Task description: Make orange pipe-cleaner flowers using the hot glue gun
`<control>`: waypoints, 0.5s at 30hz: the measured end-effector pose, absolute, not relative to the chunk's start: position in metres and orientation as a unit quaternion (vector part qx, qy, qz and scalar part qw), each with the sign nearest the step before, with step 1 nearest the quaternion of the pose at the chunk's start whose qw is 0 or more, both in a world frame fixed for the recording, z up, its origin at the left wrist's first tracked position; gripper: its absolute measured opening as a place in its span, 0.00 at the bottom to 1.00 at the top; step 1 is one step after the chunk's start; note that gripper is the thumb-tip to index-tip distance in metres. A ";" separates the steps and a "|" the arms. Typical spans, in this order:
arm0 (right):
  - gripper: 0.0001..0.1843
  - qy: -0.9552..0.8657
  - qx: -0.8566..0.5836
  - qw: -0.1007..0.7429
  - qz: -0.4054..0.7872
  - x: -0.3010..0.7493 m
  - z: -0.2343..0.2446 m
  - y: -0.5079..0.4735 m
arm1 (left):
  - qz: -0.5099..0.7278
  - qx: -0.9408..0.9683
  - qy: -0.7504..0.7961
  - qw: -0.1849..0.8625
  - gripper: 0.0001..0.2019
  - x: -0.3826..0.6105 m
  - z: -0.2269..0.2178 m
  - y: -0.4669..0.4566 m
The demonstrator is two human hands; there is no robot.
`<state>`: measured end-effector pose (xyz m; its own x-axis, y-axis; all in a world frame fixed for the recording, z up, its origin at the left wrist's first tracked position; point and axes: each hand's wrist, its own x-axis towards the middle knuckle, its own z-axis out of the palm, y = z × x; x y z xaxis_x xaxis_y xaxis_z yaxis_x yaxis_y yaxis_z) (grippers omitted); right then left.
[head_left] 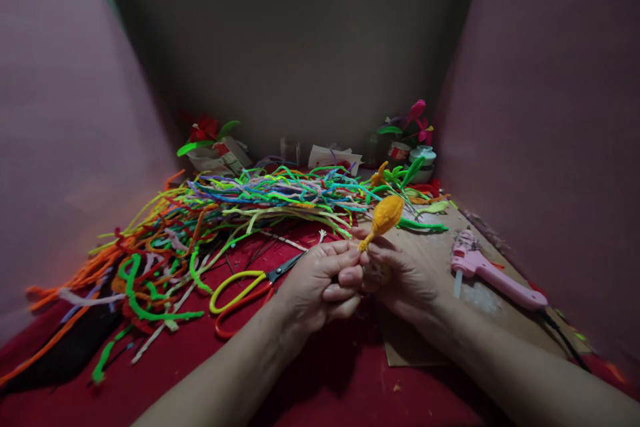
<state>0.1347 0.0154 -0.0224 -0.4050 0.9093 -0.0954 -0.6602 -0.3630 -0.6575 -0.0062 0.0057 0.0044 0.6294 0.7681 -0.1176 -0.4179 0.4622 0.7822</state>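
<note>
An orange-yellow flower bud [387,215], seemingly made of fuzzy pipe cleaner, points up and to the right, its narrow lower end between my fingertips. My left hand [325,283] is closed, thumb and forefinger pinching the base of the bud. From the other side my right hand [403,277] closes on the same lower part, its fingers partly hidden behind the bud and my left hand. Just left of my hands lie scissors [240,292] with one yellow and one red handle, the blade tips partly covered by my left hand.
A big tangle of colourful pipe cleaners [280,190] spreads across the red cloth [320,380]. On the right, a pink glue gun [495,277] with a black cord rests on a cardboard sheet [420,350]. Finished-looking flowers [417,113] stand at the back.
</note>
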 end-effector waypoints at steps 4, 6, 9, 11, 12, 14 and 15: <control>0.13 -0.272 -0.231 0.487 0.798 0.135 -0.022 0.015 | 0.349 0.343 0.206 0.848 0.06 -0.005 -0.001 0.007; 0.11 -0.286 -0.236 0.500 0.783 0.136 -0.021 0.015 | 0.348 0.362 0.220 0.836 0.06 -0.004 0.000 0.008; 0.09 -0.296 -0.258 0.514 0.763 0.137 -0.020 0.015 | 0.354 0.418 0.277 0.789 0.08 -0.003 0.004 0.007; 0.09 -0.292 -0.277 0.519 0.754 0.137 -0.021 0.015 | 0.359 0.483 0.337 0.724 0.11 -0.002 0.006 0.005; 0.08 -0.288 -0.285 0.523 0.750 0.137 -0.021 0.015 | 0.365 0.523 0.370 0.676 0.12 -0.001 0.007 0.004; 0.08 -0.286 -0.295 0.533 0.739 0.136 -0.022 0.017 | 0.376 0.609 0.422 0.556 0.13 0.000 0.006 0.002; 0.07 -0.286 -0.299 0.539 0.733 0.136 -0.022 0.017 | 0.379 0.651 0.440 0.490 0.12 0.001 0.004 0.001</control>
